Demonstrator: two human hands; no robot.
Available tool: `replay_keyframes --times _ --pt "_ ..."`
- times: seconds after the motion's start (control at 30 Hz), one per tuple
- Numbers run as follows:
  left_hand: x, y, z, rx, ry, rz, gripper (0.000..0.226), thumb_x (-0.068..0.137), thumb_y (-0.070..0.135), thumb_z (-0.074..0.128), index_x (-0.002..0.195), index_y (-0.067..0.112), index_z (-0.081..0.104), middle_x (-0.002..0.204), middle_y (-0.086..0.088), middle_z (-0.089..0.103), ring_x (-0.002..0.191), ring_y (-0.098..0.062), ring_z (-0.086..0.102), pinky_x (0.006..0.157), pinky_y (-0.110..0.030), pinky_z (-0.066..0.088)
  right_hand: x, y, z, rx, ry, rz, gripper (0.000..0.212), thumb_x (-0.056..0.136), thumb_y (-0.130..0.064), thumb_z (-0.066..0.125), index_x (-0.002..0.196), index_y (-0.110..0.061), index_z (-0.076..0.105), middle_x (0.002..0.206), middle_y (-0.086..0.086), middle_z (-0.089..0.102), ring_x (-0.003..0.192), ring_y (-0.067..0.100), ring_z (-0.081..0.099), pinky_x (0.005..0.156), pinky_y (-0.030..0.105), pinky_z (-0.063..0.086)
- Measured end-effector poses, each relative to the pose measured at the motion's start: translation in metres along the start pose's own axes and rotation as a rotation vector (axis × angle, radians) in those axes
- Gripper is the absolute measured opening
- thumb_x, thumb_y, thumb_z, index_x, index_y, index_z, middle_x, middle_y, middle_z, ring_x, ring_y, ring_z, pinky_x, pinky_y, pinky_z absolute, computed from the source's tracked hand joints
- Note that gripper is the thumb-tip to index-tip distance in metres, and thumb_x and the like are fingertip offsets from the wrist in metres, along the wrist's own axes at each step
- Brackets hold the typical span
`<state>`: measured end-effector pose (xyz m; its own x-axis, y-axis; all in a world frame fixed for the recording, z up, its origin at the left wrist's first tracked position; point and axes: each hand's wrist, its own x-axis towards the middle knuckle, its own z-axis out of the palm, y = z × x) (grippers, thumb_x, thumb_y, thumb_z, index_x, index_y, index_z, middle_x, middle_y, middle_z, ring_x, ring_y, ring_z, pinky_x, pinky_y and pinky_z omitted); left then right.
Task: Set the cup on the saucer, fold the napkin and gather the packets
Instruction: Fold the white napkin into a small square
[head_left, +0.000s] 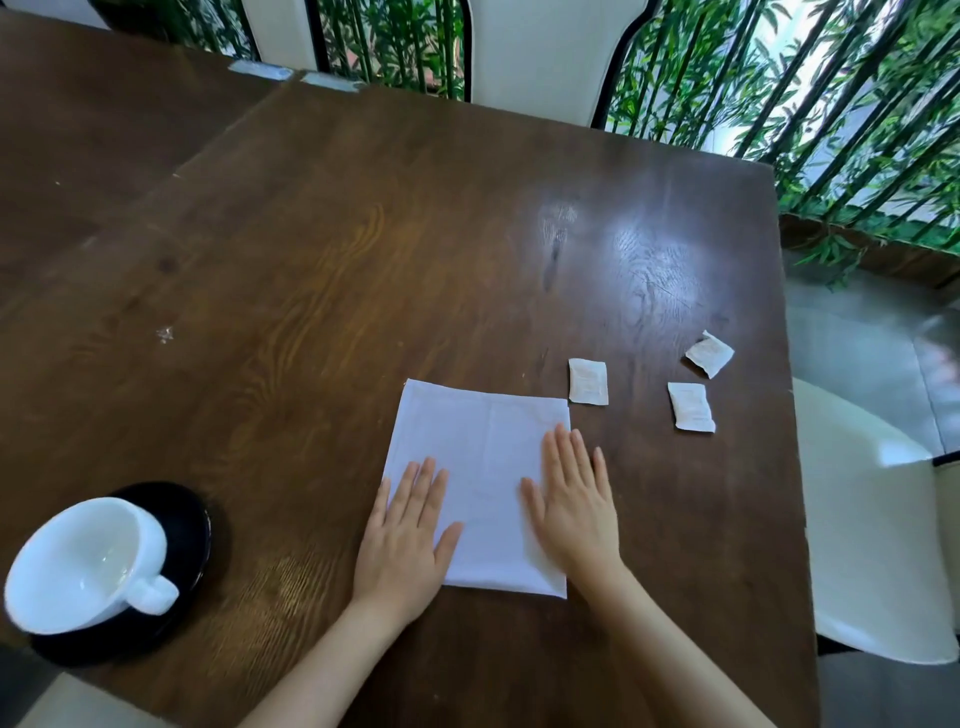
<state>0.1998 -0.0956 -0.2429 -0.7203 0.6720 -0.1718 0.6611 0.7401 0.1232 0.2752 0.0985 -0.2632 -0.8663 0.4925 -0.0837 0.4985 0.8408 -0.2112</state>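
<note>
Nearest the camera, two bare forearms (311, 670) led up from the lower edge to the hands. The left hand (402, 545) lay palm-down on the near left part of the white napkin (483, 436). Its grip was apart, with the fingers straight and pressing the cloth, not clutching it. The right hand (574, 514) lay the same way along the napkin's right edge, its grip also apart and clamped on nothing.

Off to the left at about the same depth, the white cup (78, 566) already sat on the black saucer (189, 519), its handle turned toward the person, so that step looked done.

The napkin lay flat and square on the dark wooden bench (363, 234), with a faint crease down its middle. The step in hand seemed to be the fold. To do it well, one palm should pin the cloth while the other takes an edge and carries it over. The corners should meet before anything is pressed, and the fold line then smoothed outward to push out air and wrinkles.

Just past the napkin's far right corner lay one packet (588, 382). A second packet (691, 407) and a third packet (709, 353) lay farther right, apart from each other and not yet gathered.

Beyond the bench stood a white chair (545, 52) and green bamboo (831, 104).
</note>
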Motion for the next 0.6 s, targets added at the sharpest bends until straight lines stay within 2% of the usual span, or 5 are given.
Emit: replay_keyframes --times 0.1,0.23,0.33,0.4,0.6 --pt "-0.001 0.005 -0.01 -0.026 0.005 -0.014 0.071 0.095 0.05 0.001 0.14 0.008 0.037 0.149 -0.01 0.034 0.137 -0.028 0.032 0.113 -0.036 0.003 -0.001 0.006 -0.009 0.0 -0.009 0.066 0.062 0.098 -0.044 0.022 0.151 -0.014 0.007 0.161 0.003 0.006 0.148 0.019 0.002 0.119 0.037 -0.004" --pt "-0.014 0.036 -0.007 -0.188 0.0 0.113 0.071 0.09 0.059 0.023 0.148 0.02 0.01 0.155 0.003 0.001 0.146 -0.019 0.001 0.117 -0.03 -0.014 0.004 0.007 -0.03 0.29 0.092 0.137 0.041 0.091 -0.016 0.046 0.132 -0.009 0.046 0.132 0.011 0.054 0.121 0.029 0.046 0.1 0.036 0.039" --pt "-0.031 0.072 0.001 -0.143 -0.049 0.209 0.076 0.078 0.064 0.05 0.137 0.017 0.044 0.146 -0.003 0.043 0.135 -0.02 0.039 0.111 -0.042 0.03 0.016 0.002 -0.044 0.637 0.041 0.28 0.022 0.087 -0.015 0.053 0.109 -0.008 0.053 0.099 0.005 0.057 0.084 0.018 0.052 0.063 0.022 0.039" --pt "-0.035 0.09 0.002 -0.078 -0.015 0.181 0.072 0.068 0.063 0.065 0.123 0.017 0.06 0.13 -0.005 0.06 0.121 -0.021 0.056 0.096 -0.042 0.049 0.028 -0.001 -0.048 0.74 -0.056 0.386 0.025 0.086 -0.022 0.058 0.106 -0.01 0.051 0.091 0.003 0.056 0.076 0.016 0.052 0.058 0.021 0.039" --pt "-0.037 0.103 0.008 -0.056 0.081 0.103 0.062 0.07 0.054 0.07 0.118 0.017 0.062 0.126 -0.007 0.063 0.118 -0.027 0.058 0.097 -0.046 0.048 0.042 0.001 -0.06 0.971 -0.187 0.539 0.01 0.081 -0.01 0.05 0.077 -0.004 0.057 0.055 0.007 0.05 0.045 0.017 0.043 0.045 0.024 0.038"
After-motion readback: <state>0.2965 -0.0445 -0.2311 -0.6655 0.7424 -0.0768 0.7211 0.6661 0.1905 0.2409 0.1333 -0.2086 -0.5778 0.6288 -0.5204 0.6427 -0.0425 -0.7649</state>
